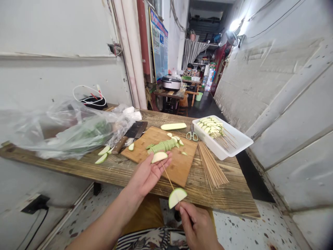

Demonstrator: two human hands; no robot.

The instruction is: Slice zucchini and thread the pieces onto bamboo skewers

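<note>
My left hand (153, 171), palm up, holds a half-round zucchini slice (159, 157) between thumb and fingers. A bamboo skewer (167, 174) runs from that slice down to my right hand (197, 222), whose fingers pinch its lower end. Close above the right fingers, a second zucchini slice (177, 197) with a green rind sits threaded on the skewer. Behind the left hand, a row of cut zucchini slices (163, 146) lies on the wooden cutting board (179, 170).
Right of the board lie loose skewers (212, 166), green-handled scissors (191, 135) and a white tray (236, 147) of skewered slices. A cleaver (134, 130) and a plastic bag (78, 135) are at left. Behind the board lies a zucchini half (173, 126). A person (189, 70) sits far back.
</note>
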